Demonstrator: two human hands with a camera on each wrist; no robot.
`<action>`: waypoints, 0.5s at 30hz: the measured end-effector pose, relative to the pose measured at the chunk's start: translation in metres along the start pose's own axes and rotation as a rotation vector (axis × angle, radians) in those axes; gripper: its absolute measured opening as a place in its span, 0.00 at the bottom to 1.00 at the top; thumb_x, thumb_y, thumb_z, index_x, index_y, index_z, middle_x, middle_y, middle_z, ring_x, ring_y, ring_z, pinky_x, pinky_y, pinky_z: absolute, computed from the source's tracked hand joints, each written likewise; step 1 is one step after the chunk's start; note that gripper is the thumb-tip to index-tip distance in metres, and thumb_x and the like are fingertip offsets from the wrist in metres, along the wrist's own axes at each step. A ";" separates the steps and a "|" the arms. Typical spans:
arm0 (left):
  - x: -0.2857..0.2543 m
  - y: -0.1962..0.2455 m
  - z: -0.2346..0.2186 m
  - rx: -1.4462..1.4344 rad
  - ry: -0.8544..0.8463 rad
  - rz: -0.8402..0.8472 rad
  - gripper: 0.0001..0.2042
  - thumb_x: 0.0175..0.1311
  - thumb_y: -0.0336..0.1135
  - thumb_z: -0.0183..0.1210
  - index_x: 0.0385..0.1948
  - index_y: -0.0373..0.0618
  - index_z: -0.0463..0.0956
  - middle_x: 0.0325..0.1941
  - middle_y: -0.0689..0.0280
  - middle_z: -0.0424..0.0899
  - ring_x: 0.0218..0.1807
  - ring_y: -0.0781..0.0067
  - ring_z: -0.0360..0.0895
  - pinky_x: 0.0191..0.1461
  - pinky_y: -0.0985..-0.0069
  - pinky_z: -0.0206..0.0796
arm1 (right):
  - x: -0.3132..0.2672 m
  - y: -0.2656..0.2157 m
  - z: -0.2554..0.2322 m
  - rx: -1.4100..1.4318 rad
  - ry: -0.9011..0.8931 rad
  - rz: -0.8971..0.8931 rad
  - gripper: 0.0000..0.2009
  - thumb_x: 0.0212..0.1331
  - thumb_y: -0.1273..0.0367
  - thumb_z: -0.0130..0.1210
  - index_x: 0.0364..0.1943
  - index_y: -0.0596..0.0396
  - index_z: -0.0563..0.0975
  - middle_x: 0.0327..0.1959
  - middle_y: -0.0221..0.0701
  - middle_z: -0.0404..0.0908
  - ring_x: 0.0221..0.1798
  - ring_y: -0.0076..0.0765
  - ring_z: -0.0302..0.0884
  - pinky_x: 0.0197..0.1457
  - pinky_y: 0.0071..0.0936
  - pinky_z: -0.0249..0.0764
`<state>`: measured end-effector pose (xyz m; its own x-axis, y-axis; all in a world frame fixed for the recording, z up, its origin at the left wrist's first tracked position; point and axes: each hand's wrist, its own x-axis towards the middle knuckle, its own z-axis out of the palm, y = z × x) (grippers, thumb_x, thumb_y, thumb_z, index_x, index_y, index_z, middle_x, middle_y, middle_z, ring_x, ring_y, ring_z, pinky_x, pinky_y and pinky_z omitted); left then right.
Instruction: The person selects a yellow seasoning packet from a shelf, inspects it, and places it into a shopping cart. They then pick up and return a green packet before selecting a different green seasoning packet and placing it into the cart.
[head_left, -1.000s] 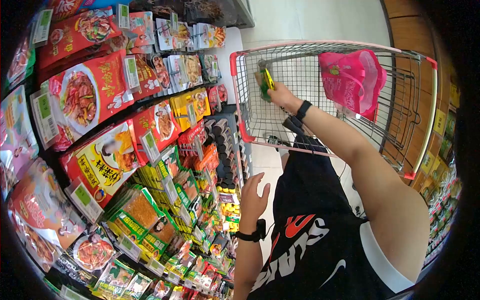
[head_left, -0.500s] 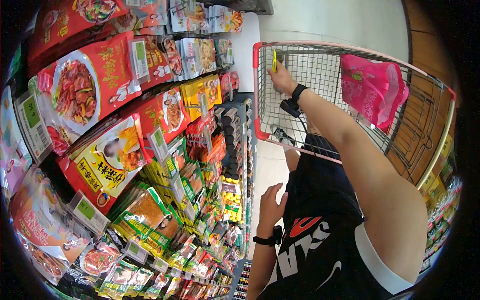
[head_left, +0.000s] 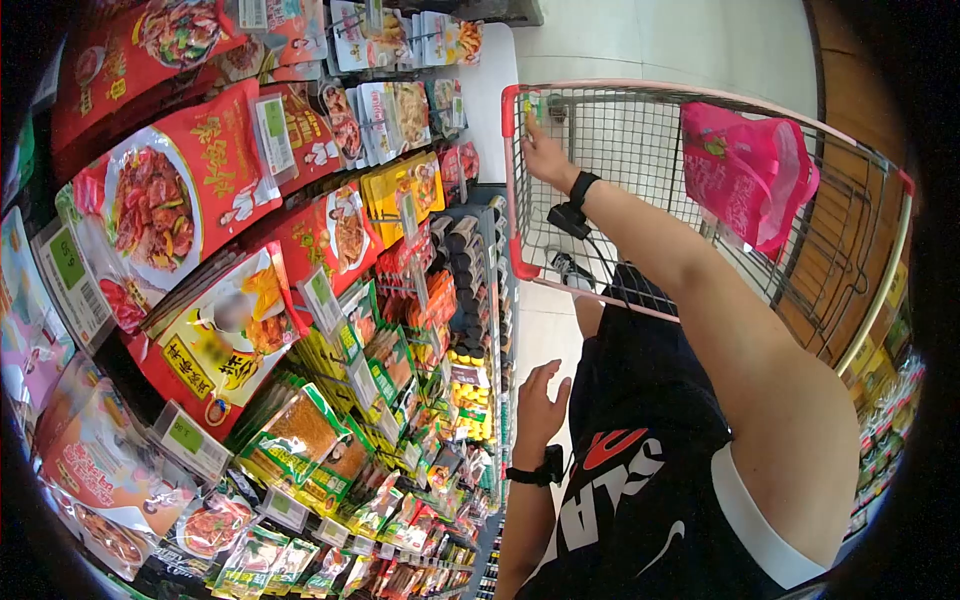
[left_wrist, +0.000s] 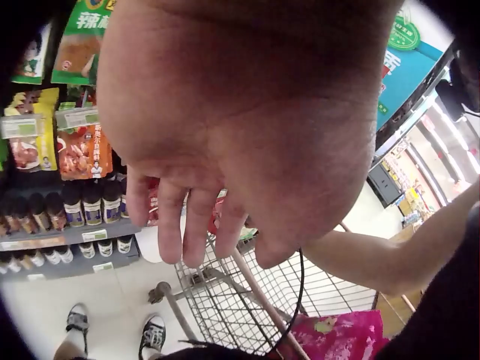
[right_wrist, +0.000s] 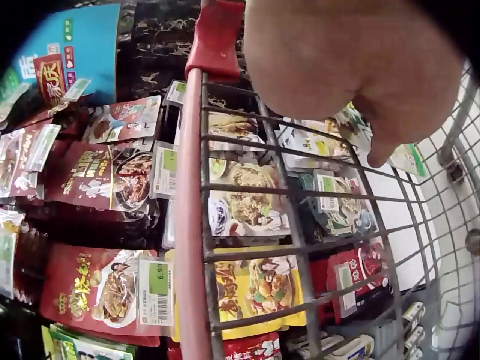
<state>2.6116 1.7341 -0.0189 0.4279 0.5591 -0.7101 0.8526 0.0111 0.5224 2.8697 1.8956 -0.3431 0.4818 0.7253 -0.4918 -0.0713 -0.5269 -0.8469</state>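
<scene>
Inside the wire shopping cart, my right hand is at the corner nearest the shelf. It pinches a small green-and-yellow packet, held by the end wall of the basket. From the right wrist, a green-and-white edge of the packet shows below the hand; the rest is hidden behind the fingers. My left hand hangs between my body and the shelf, fingers loosely extended and holding nothing. Its palm fills much of the left wrist view.
A pink bag lies at the other end of the cart. Along the left, a shelf of hanging food packets carries a large red packet and price tags. Dark-capped bottles stand lower down. My shoes are beside the cart.
My right hand, with the packet, has moved toward the cart's shelf-side end. The view shifted, so cart and shelf appear farther right than a second ago. The left hand stays loosely extended.
</scene>
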 end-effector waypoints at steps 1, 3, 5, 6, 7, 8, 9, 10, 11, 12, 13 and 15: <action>0.001 0.003 0.000 -0.006 0.002 0.008 0.15 0.66 0.35 0.60 0.51 0.39 0.76 0.48 0.53 0.82 0.50 0.51 0.79 0.54 0.63 0.70 | 0.003 0.005 0.003 0.012 -0.002 -0.008 0.31 0.67 0.68 0.39 0.74 0.62 0.48 0.61 0.61 0.70 0.60 0.61 0.73 0.62 0.42 0.70; 0.004 0.005 0.002 -0.009 0.000 0.022 0.15 0.65 0.36 0.60 0.50 0.38 0.76 0.48 0.53 0.82 0.49 0.50 0.80 0.53 0.62 0.70 | 0.003 0.001 0.001 0.054 -0.040 0.033 0.31 0.67 0.69 0.38 0.73 0.63 0.49 0.64 0.63 0.66 0.61 0.64 0.70 0.64 0.44 0.68; 0.006 0.005 0.002 -0.003 -0.012 0.035 0.15 0.65 0.35 0.60 0.50 0.38 0.76 0.48 0.52 0.82 0.49 0.50 0.80 0.53 0.62 0.71 | 0.002 0.002 0.005 0.058 -0.012 0.060 0.30 0.66 0.75 0.36 0.75 0.55 0.49 0.58 0.62 0.72 0.60 0.61 0.73 0.64 0.36 0.68; 0.007 0.004 0.002 0.008 -0.016 0.041 0.15 0.65 0.35 0.60 0.50 0.37 0.76 0.48 0.52 0.82 0.49 0.50 0.80 0.53 0.62 0.71 | 0.002 0.006 0.009 0.041 0.042 -0.012 0.30 0.66 0.74 0.36 0.75 0.56 0.49 0.59 0.62 0.71 0.61 0.61 0.72 0.65 0.36 0.67; 0.009 0.000 0.002 0.019 -0.021 0.048 0.15 0.65 0.35 0.60 0.50 0.37 0.76 0.48 0.52 0.82 0.49 0.49 0.80 0.53 0.62 0.71 | 0.000 0.010 0.014 0.024 0.096 -0.083 0.30 0.66 0.74 0.36 0.74 0.57 0.49 0.60 0.62 0.70 0.62 0.62 0.72 0.65 0.37 0.67; 0.010 0.000 0.001 0.029 -0.026 0.053 0.15 0.65 0.35 0.60 0.50 0.37 0.76 0.48 0.52 0.82 0.49 0.49 0.80 0.53 0.62 0.71 | -0.002 0.007 0.015 0.006 0.150 -0.154 0.30 0.67 0.74 0.36 0.74 0.58 0.49 0.62 0.63 0.69 0.63 0.63 0.71 0.66 0.38 0.66; 0.010 0.000 0.000 0.025 -0.030 0.046 0.15 0.65 0.35 0.60 0.50 0.37 0.76 0.48 0.52 0.82 0.49 0.49 0.80 0.53 0.62 0.71 | -0.005 0.005 0.016 -0.043 0.179 -0.198 0.31 0.63 0.74 0.37 0.72 0.64 0.51 0.69 0.62 0.58 0.66 0.65 0.65 0.68 0.42 0.65; 0.011 0.001 -0.001 0.021 -0.033 0.039 0.15 0.65 0.35 0.60 0.50 0.37 0.76 0.48 0.52 0.82 0.49 0.49 0.80 0.53 0.62 0.71 | -0.007 0.003 0.017 -0.016 0.185 -0.203 0.30 0.63 0.74 0.37 0.72 0.64 0.51 0.70 0.62 0.58 0.67 0.65 0.65 0.69 0.41 0.64; 0.011 0.001 -0.003 0.016 -0.037 0.032 0.15 0.65 0.34 0.60 0.50 0.37 0.76 0.48 0.52 0.82 0.49 0.49 0.80 0.53 0.62 0.71 | -0.010 0.000 0.017 0.010 0.191 -0.208 0.30 0.63 0.75 0.36 0.72 0.64 0.51 0.70 0.62 0.57 0.67 0.65 0.64 0.70 0.41 0.63; 0.012 0.002 -0.004 0.020 -0.042 0.021 0.15 0.65 0.34 0.60 0.50 0.37 0.76 0.48 0.52 0.82 0.49 0.49 0.80 0.53 0.62 0.71 | -0.013 -0.003 0.018 0.036 0.197 -0.213 0.30 0.63 0.75 0.36 0.72 0.64 0.51 0.70 0.62 0.57 0.68 0.65 0.63 0.70 0.41 0.63; 0.012 0.002 -0.005 0.023 -0.045 0.011 0.15 0.65 0.34 0.60 0.50 0.37 0.76 0.48 0.52 0.82 0.50 0.50 0.80 0.54 0.62 0.71 | -0.016 -0.007 0.017 0.082 0.224 -0.173 0.29 0.64 0.75 0.36 0.72 0.63 0.52 0.66 0.64 0.63 0.63 0.67 0.68 0.65 0.45 0.67; 0.013 -0.001 -0.004 0.013 -0.040 -0.004 0.15 0.65 0.34 0.60 0.50 0.37 0.77 0.48 0.52 0.82 0.50 0.50 0.80 0.54 0.62 0.71 | -0.020 -0.016 0.012 0.113 0.200 0.003 0.28 0.65 0.74 0.37 0.71 0.63 0.53 0.60 0.64 0.68 0.57 0.68 0.72 0.60 0.47 0.69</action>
<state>2.6154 1.7447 -0.0264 0.4357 0.5252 -0.7310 0.8583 0.0022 0.5131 2.8509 1.8945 -0.3215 0.6442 0.6158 -0.4537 -0.1650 -0.4673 -0.8686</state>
